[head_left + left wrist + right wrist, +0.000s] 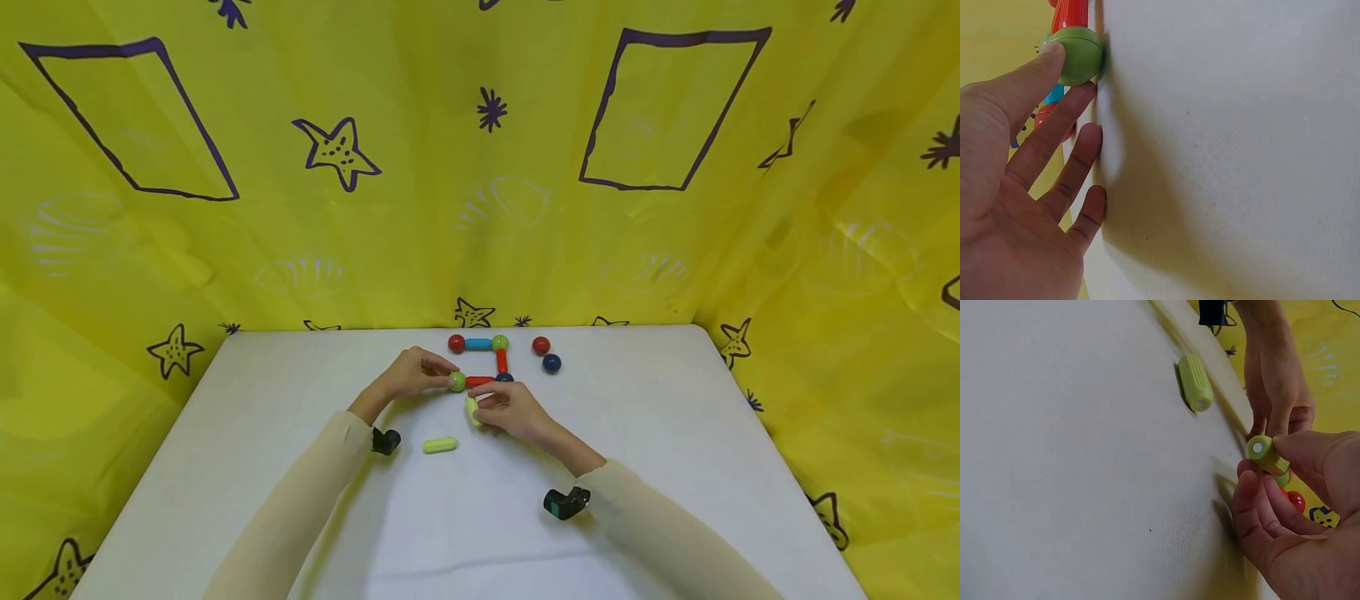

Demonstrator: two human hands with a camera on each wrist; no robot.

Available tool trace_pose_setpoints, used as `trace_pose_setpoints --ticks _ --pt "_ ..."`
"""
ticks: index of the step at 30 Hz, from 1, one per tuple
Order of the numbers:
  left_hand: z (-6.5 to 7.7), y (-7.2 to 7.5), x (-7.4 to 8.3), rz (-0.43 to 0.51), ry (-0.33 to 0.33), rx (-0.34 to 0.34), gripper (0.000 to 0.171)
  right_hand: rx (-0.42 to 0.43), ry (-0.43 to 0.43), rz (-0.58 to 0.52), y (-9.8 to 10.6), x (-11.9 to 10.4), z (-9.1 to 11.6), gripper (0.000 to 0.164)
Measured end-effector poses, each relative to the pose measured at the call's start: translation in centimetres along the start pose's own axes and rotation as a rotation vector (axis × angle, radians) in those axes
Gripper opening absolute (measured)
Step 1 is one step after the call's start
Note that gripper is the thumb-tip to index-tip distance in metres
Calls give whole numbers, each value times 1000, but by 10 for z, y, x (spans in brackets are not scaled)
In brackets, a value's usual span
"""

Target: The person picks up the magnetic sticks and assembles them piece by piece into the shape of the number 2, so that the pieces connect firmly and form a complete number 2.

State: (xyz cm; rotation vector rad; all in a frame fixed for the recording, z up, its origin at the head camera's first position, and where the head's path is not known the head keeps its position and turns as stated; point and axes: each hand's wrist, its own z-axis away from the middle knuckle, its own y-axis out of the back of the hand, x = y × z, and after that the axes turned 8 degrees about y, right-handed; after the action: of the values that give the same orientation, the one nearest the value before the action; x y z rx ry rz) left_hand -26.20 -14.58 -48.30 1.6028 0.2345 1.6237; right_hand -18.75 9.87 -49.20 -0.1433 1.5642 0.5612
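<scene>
In the head view my left hand (pixel 412 372) pinches a green ball (pixel 457 382) between thumb and forefinger. That ball sits at the near left end of a joined chain of balls and rods: a red rod (pixel 480 381), a dark blue ball (pixel 506 377), another red rod (pixel 502 361), a second green ball (pixel 500 342), a blue rod (pixel 477 343) and a red ball (pixel 457 342). Just nearer, my right hand (pixel 517 412) holds a yellow-green magnetic rod (pixel 1266 455) by thumb and fingertips, its pale round end tip showing in the right wrist view.
A second yellow-green rod (pixel 439 445) lies on the white table (pixel 465 517) nearer to me. Right of the chain rest a loose red ball (pixel 541 345) and a loose dark blue ball (pixel 552 362). A yellow patterned curtain (pixel 420 208) stands behind the table.
</scene>
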Motion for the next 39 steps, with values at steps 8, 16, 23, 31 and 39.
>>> trace_pose_setpoints --ticks 8,16,23,31,39 --pt "0 -1 -1 -2 11 3 23 51 -33 -50 -10 7 -13 33" --pt "0 -2 0 -7 -23 9 23 79 -45 -98 -15 6 -22 33" --pt "-1 -1 -2 -10 -15 5 24 90 -52 -108 -17 2 -25 31" --pt "-1 0 -1 1 -2 8 23 108 -74 -96 -21 1 -26 30" --pt "0 -2 -2 -6 -5 18 23 141 -83 -90 -27 -1 -26 28"
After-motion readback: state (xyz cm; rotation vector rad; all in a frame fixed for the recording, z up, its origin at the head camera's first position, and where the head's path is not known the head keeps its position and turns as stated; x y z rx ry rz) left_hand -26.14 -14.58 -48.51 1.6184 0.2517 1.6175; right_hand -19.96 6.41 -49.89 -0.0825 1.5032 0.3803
